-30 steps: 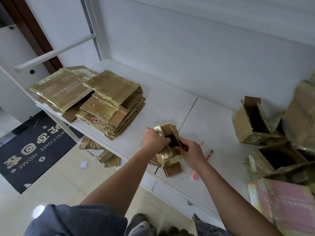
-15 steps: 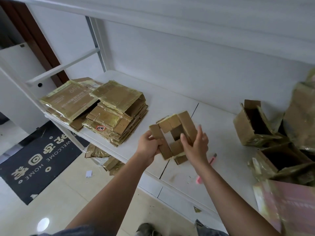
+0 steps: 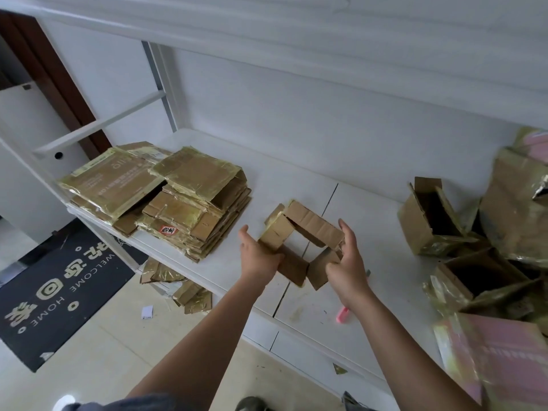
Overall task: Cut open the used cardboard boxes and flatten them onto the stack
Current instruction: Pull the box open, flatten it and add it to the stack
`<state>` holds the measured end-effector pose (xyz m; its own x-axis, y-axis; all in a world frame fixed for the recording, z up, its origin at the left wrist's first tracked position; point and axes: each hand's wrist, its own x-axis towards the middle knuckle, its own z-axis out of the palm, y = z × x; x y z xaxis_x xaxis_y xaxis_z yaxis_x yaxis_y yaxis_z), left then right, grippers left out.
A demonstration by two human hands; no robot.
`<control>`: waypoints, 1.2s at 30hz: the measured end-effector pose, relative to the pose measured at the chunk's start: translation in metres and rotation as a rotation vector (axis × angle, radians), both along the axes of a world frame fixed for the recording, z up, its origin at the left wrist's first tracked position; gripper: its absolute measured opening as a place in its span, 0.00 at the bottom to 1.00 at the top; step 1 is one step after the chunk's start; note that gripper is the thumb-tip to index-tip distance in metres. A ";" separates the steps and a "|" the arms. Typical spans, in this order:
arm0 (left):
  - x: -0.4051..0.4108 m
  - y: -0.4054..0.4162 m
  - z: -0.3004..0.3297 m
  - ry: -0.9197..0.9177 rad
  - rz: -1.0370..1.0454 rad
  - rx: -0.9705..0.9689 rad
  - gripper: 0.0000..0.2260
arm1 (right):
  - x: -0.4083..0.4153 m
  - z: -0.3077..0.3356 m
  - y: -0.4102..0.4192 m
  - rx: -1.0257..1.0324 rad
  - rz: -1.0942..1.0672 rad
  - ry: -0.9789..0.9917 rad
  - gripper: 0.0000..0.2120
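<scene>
Both hands [image 3: 302, 256] forward, fingers curled.

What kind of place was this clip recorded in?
Probably a home entryway or small shop used for sorting packaging. A white shelf unit holds a stack of flattened boxes and opened boxes, and a "WELCOME HOME" doormat lies on the tiled floor.

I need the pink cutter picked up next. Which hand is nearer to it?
Right. The right hand holds the opened box just above the pink cutter, whose tip shows beside that forearm. The left hand holds the box's other side, farther left.
</scene>
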<state>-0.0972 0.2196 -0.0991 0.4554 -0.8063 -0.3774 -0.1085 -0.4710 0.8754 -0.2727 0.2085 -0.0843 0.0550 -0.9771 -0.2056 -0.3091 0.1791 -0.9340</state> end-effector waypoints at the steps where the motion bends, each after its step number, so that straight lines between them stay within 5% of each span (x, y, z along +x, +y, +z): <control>1: 0.000 0.001 -0.005 -0.212 -0.068 0.033 0.41 | 0.000 -0.001 0.001 -0.029 0.023 0.009 0.46; 4: 0.001 0.004 -0.012 -0.733 -0.153 0.045 0.32 | 0.001 0.000 0.003 -0.105 0.135 0.050 0.47; 6: 0.001 0.002 -0.012 -0.760 -0.156 -0.058 0.27 | 0.001 0.000 0.003 -0.124 0.204 0.084 0.47; 11: 0.015 0.001 -0.004 -0.236 -0.275 -0.167 0.20 | -0.005 0.004 -0.004 -0.190 0.242 0.187 0.47; 16: 0.055 0.017 -0.005 0.630 0.064 -0.026 0.25 | -0.013 0.001 -0.010 -0.291 0.440 0.299 0.38; 20: 0.080 0.034 -0.021 0.805 0.180 0.101 0.22 | -0.002 -0.018 -0.008 -0.177 0.725 0.388 0.36; 22: 0.084 0.037 -0.029 0.690 0.201 0.158 0.19 | 0.003 -0.030 -0.005 -0.048 0.791 0.437 0.36; 25: 0.079 0.034 -0.041 0.205 0.075 0.198 0.14 | 0.009 -0.050 0.003 0.070 0.783 0.479 0.32; 30: 0.056 0.038 -0.060 -0.758 -0.597 0.144 0.30 | 0.026 -0.072 0.008 -0.160 0.683 0.694 0.24; 33: 0.048 0.039 -0.071 -0.835 -0.723 0.227 0.30 | 0.029 -0.080 0.002 -0.289 0.635 0.974 0.28; 36: 0.039 0.037 -0.071 -0.827 -0.686 0.233 0.28 | 0.027 -0.091 0.000 -0.136 0.733 1.034 0.30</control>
